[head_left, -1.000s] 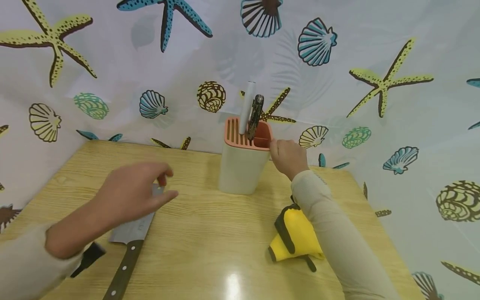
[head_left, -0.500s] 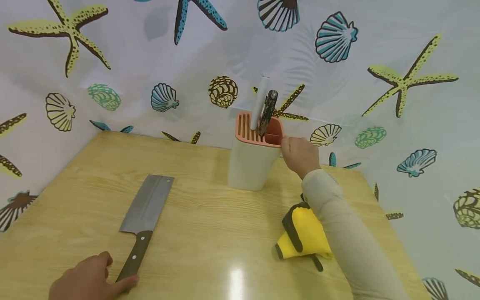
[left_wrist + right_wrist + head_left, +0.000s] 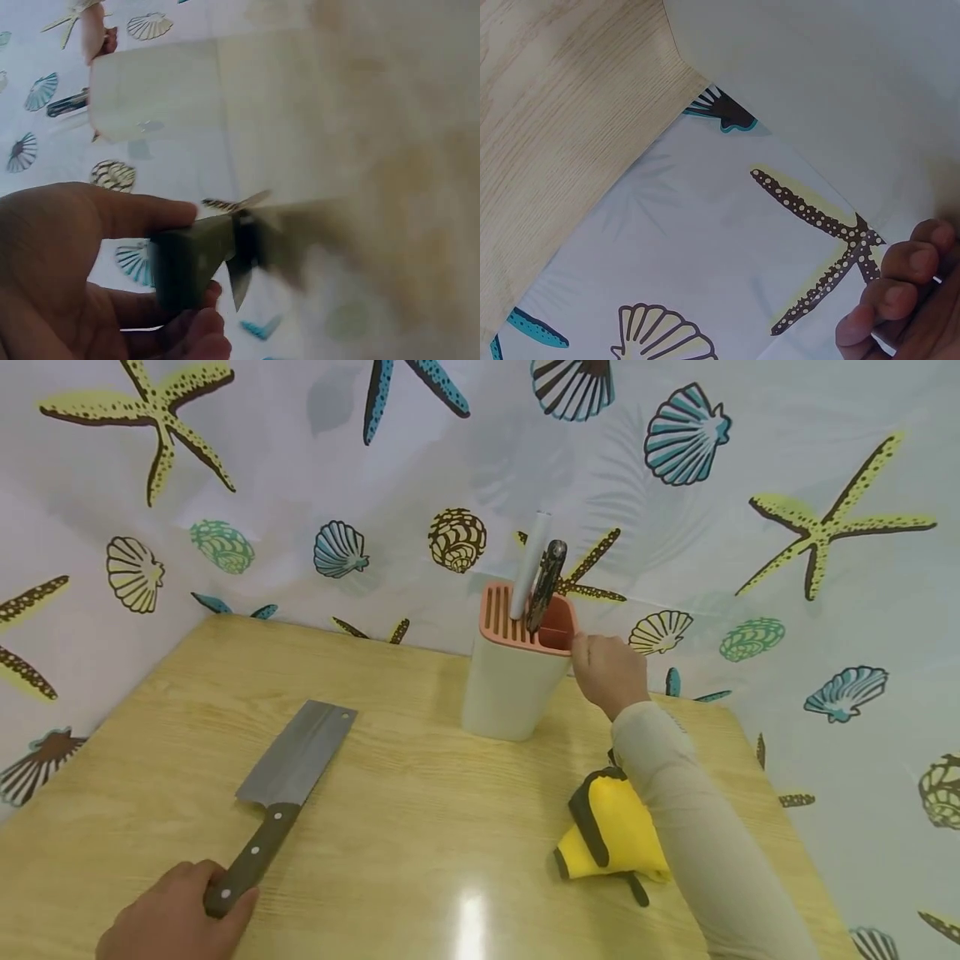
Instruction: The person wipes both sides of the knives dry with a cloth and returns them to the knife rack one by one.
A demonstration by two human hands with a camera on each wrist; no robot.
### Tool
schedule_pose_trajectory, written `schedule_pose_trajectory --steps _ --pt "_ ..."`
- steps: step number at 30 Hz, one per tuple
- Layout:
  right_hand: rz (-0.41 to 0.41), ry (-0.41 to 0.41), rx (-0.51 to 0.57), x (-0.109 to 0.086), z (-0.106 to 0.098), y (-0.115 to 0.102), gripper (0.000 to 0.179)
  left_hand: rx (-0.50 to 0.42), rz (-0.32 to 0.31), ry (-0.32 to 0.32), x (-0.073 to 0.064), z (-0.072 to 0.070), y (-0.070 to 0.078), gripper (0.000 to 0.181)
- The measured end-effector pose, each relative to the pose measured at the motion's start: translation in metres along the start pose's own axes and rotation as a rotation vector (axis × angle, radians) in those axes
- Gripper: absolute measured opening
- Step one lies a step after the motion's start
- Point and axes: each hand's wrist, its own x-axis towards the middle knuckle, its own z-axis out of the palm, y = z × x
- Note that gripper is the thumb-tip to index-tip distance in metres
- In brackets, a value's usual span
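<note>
The butt of the dark handle of a cleaver [image 3: 296, 760] lies between the thumb and fingers of my left hand [image 3: 176, 910], low at the left of the head view. Its broad blade points away from me, over the table. In the left wrist view the thumb and fingers pinch the cleaver's handle [image 3: 176, 270]; the blade beyond is blurred. My right hand [image 3: 611, 672] grips the right rim of a cream knife block [image 3: 506, 693] with an orange slotted top. A light-handled knife [image 3: 531, 564] and a dark-handled folding-looking tool [image 3: 547, 585] stand in the block.
A yellow and black folded cloth item [image 3: 618, 827] lies under the right forearm, on the wood-grain table [image 3: 405, 827]. Behind the table hangs a white sheet [image 3: 420, 468] printed with starfish and shells.
My left hand has come down and back from above the blade to the cleaver's handle, which it now grips. The right hand stays on the block's rim. The head view has shifted slightly.
</note>
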Motion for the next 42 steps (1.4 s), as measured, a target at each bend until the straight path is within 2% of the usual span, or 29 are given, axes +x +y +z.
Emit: schedule_pose_trajectory --steps 2,4,7,9,10,12,15,18,19,21,24,25,28,31,34,37,40,42 --pt "-0.005 0.006 -0.002 0.000 0.000 0.001 0.061 0.006 -0.022 0.101 -0.005 -0.013 0.004 0.059" --pt "-0.005 0.011 -0.006 0.000 0.001 0.002 0.060 0.002 -0.028 0.247 -0.010 -0.025 0.010 0.059" --pt "0.004 0.007 -0.007 -0.001 0.001 0.002 0.061 -0.030 0.021 0.487 -0.015 -0.040 0.018 0.052" --pt "0.010 -0.001 -0.005 -0.002 0.001 0.002 0.060 -0.053 0.062 0.592 -0.017 -0.050 0.021 0.048" --pt "0.011 -0.004 -0.001 -0.003 0.002 0.002 0.060 -0.070 0.077 0.621 -0.017 -0.055 0.022 0.046" --pt "0.007 -0.006 0.002 -0.003 0.002 0.002 0.060 -0.104 0.065 0.619 -0.015 -0.066 0.024 0.050" --pt "0.002 -0.001 0.002 -0.003 0.001 0.002 0.059 -0.214 0.028 0.592 -0.009 -0.083 0.029 0.053" --pt "0.001 -0.001 0.001 -0.002 -0.001 0.002 0.060 -0.345 0.033 0.581 -0.002 -0.102 0.039 0.056" --pt "0.004 -0.003 -0.001 -0.002 -0.002 0.002 0.060 -0.380 0.063 0.608 0.001 -0.109 0.043 0.054" --pt "0.010 -0.013 -0.005 -0.001 -0.003 0.002 0.060 -0.357 0.135 0.641 0.006 -0.124 0.054 0.053" --pt "0.019 -0.035 -0.011 0.001 -0.002 0.000 0.059 -0.260 0.259 0.654 0.018 -0.146 0.073 0.048" --pt "0.019 -0.042 -0.013 0.001 -0.002 -0.001 0.059 -0.236 0.310 0.650 0.023 -0.153 0.079 0.047" --pt "0.014 -0.053 -0.013 0.003 -0.001 -0.004 0.058 -0.194 0.422 0.578 0.037 -0.172 0.096 0.046" --pt "0.007 -0.053 -0.014 0.004 -0.001 -0.006 0.058 -0.216 0.534 0.551 0.047 -0.194 0.117 0.047" --pt "0.005 -0.048 -0.020 0.004 -0.002 -0.006 0.057 -0.237 0.665 0.591 0.049 -0.215 0.144 0.044" --pt "0.003 -0.036 -0.026 0.004 -0.004 -0.004 0.057 -0.215 0.787 0.646 0.048 -0.236 0.176 0.042" --pt "0.002 -0.026 -0.029 0.004 -0.005 -0.002 0.057 -0.164 0.867 0.691 0.050 -0.252 0.207 0.043" --pt "0.005 -0.018 -0.033 0.004 -0.006 -0.002 0.057 -0.164 0.910 0.700 0.052 -0.261 0.226 0.043"
